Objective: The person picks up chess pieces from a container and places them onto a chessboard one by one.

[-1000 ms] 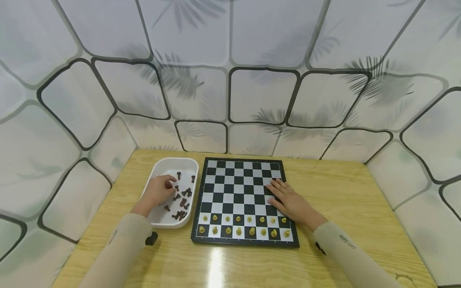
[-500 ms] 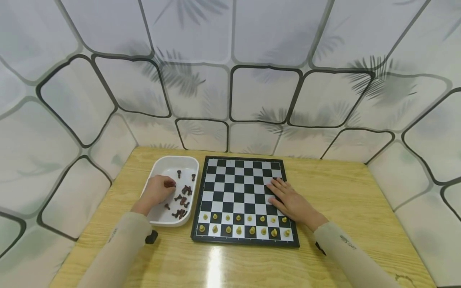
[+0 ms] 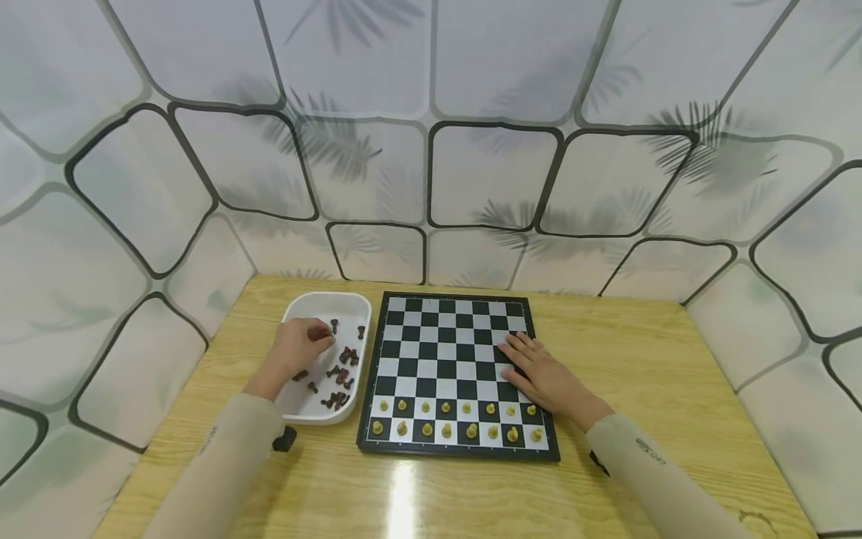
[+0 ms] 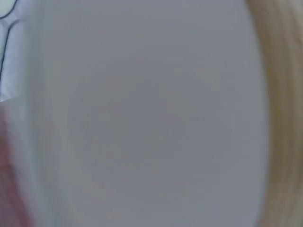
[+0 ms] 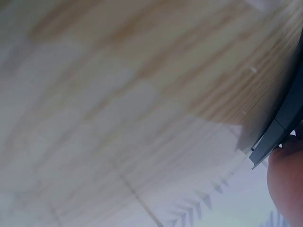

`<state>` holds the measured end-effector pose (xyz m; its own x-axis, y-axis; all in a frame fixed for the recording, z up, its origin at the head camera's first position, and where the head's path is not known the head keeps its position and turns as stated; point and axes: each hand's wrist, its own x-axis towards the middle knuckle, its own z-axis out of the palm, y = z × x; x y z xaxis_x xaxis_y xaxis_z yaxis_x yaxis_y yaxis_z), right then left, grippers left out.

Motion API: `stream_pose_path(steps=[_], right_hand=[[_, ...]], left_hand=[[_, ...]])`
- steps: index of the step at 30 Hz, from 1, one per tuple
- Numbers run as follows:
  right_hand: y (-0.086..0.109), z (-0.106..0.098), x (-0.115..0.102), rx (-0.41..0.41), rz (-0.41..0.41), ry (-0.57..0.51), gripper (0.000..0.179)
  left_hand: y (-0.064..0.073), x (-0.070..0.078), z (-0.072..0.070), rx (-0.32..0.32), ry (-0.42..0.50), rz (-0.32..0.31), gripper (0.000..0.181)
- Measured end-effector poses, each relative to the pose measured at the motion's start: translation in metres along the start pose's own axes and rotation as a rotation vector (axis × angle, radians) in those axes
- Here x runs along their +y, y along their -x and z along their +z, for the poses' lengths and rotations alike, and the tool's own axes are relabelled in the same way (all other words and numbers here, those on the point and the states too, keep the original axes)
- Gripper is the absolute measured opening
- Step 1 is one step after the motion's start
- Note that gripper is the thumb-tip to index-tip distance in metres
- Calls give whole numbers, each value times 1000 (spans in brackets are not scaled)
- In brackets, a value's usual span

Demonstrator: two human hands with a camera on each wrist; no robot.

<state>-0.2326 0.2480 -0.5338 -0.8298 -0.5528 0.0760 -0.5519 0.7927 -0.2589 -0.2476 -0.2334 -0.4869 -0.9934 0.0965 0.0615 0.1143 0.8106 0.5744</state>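
Note:
My left hand (image 3: 301,346) is inside the white tray (image 3: 293,411), thumb and fingers curled together close beside a dark brown chess piece (image 3: 334,326). I cannot tell whether a piece is between its fingertips. Several more brown chess pieces (image 3: 338,400) lie scattered in the tray. My right hand (image 3: 544,378) rests, fingers straight, on the right side of the black-and-white chessboard (image 3: 429,367). Two rows of yellow chess pieces (image 3: 447,432) stand along the board's near side. In the left wrist view, the tray wall (image 4: 156,113) fills most of the picture.
The wooden table (image 3: 619,337) carries the tray on the left and the board in the middle. Behind it and at both sides rise walls (image 3: 491,187) with a stone-and-leaf pattern. The right wrist view shows the board's dark edge (image 5: 284,111) beside a finger.
My left hand has shifted a little away from me inside the tray, and brown pieces now show beside its wrist. A brown piece visible at its fingers earlier is out of sight. My right hand stays put.

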Motion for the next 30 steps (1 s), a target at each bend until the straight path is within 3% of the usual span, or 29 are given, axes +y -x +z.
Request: stream_pose_path(steps=[4, 9, 17, 30], right_hand=[[0, 0, 0, -2, 1, -4, 61], [0, -1, 0, -2, 7, -8, 61], [0, 0, -1, 6, 5, -14, 60], [-1, 3, 2, -12, 19, -26, 62]], left_hand=[[-4, 13, -5, 53, 21, 64, 14], [-11, 34, -6, 78, 45, 78, 21], [-27, 57, 9, 71, 93, 118, 23], [-55, 95, 36, 10, 182, 109, 27]])
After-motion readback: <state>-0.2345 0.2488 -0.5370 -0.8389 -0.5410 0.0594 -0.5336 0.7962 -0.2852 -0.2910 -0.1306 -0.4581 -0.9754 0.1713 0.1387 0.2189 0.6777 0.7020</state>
